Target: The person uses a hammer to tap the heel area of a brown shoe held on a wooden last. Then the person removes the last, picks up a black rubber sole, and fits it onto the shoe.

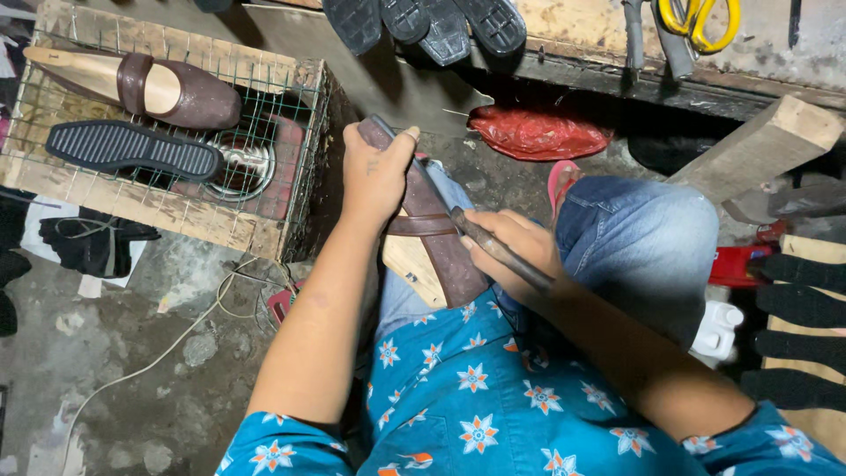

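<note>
left hand (374,176) grips brown shoe (432,229); right hand (511,251) clamps tool (498,249), above stained concrete floor (132,370).

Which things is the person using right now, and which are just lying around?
In use:
brown shoe on its wooden form, gripped by the left hand
thin dark tool in the right hand

Lying about:
second brown shoe
black sole
red bag
yellow scissors

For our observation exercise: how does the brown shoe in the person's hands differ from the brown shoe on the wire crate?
The held shoe is gripped by the left hand over the lap, a tool in the right hand against it. The crate shoe lies untouched on the mesh, beside a black sole. Both are brown, on pale lasts.
</note>
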